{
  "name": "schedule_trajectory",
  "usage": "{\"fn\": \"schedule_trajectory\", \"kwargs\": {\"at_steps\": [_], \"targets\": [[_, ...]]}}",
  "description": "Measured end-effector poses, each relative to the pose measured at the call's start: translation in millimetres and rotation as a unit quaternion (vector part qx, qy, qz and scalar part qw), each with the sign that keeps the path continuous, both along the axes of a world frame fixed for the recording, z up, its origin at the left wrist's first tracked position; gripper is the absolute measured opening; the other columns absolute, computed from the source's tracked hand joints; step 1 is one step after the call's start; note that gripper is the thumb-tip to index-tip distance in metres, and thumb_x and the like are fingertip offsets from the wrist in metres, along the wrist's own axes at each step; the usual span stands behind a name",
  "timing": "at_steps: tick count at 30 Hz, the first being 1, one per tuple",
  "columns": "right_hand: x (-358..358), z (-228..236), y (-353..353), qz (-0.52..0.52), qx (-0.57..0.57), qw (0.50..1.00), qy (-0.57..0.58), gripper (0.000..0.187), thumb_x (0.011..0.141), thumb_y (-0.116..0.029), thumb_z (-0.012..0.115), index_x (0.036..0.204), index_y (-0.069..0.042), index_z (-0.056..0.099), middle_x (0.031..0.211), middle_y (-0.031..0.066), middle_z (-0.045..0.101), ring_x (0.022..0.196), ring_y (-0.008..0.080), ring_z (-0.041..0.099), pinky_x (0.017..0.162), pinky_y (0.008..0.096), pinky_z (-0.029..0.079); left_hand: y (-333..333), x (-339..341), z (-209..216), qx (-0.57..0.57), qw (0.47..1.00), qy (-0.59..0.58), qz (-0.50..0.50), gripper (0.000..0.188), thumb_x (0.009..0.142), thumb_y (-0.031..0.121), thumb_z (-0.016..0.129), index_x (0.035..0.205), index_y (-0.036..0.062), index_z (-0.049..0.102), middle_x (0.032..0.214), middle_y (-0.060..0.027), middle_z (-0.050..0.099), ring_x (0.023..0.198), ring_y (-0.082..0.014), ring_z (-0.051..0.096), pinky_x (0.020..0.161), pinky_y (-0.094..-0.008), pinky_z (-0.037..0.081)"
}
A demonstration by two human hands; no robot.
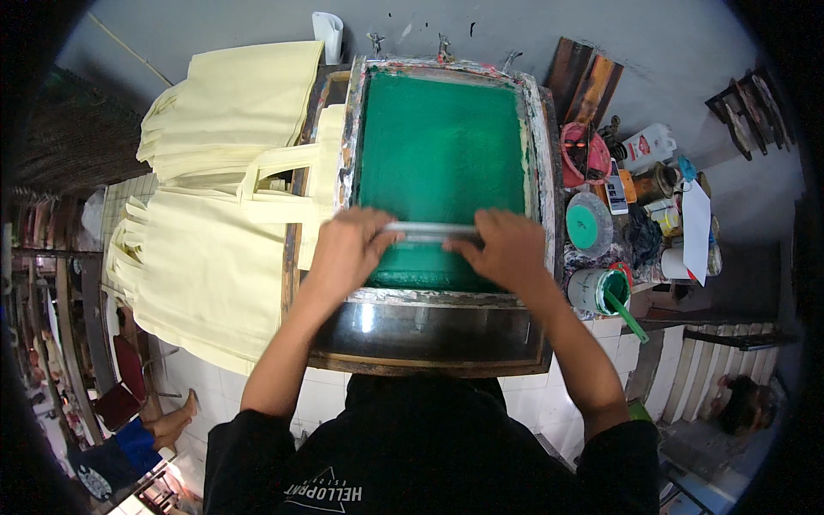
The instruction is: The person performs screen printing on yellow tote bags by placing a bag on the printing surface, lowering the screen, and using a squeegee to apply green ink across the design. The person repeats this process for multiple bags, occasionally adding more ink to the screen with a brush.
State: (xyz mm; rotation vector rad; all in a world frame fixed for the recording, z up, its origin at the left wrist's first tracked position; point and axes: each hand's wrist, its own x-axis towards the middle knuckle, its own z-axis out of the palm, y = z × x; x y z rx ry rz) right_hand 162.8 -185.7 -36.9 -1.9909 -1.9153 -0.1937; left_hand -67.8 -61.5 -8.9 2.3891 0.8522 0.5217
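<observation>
Both my hands grip a pale grey squeegee (429,230) that lies across a screen-printing frame (348,163). My left hand (350,249) is closed round its left end, and my right hand (511,249) round its right end. Green ink (442,146) covers the mesh above and below the squeegee. Its blade edge is blurred and partly hidden. A cream cloth bag (324,163) lies under the frame, its handles sticking out to the left. The rest of that bag is hidden by the frame.
Stacks of cream bags (215,257) lie to the left. On the right stand an ink pot (592,290) with a green spatula (627,316), a tub of green ink (587,225), a pink basket (585,154) and a phone (616,190). Someone's bare legs (172,422) show at lower left.
</observation>
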Motion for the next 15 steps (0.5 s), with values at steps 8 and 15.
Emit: {"fn": "schedule_trajectory", "kwargs": {"at_steps": [8, 15], "targets": [[-24.8, -10.7, -54.2, 0.004, 0.026, 0.999, -0.042, 0.031, 0.079, -0.038, 0.075, 0.084, -0.012, 0.061, 0.087, 0.0036, 0.062, 0.080, 0.0227, 0.064, 0.064, 0.0389, 0.048, -47.9, -39.4, -21.8, 0.088, 0.993, -0.077, -0.022, 0.066, 0.076, 0.030, 0.086, 0.132, 0.0062, 0.059, 0.129, -0.0172, 0.063, 0.121, -0.0354, 0.059, 0.105, -0.0482, 0.043], [-18.0, 39.8, -66.7, 0.026, 0.145, 0.989, -0.008, 0.023, 0.076, -0.019, 0.072, 0.097, -0.011, 0.068, 0.098, 0.0022, 0.065, 0.086, 0.0217, 0.065, 0.073, 0.0395, 0.052, -43.0, -67.3, -22.0, 0.176, 0.977, -0.118, 0.024, 0.128, 0.065, 0.049, 0.093, 0.160, 0.0074, 0.019, 0.158, -0.0244, 0.038, 0.146, -0.0410, 0.039, 0.122, -0.0593, 0.018]]}}
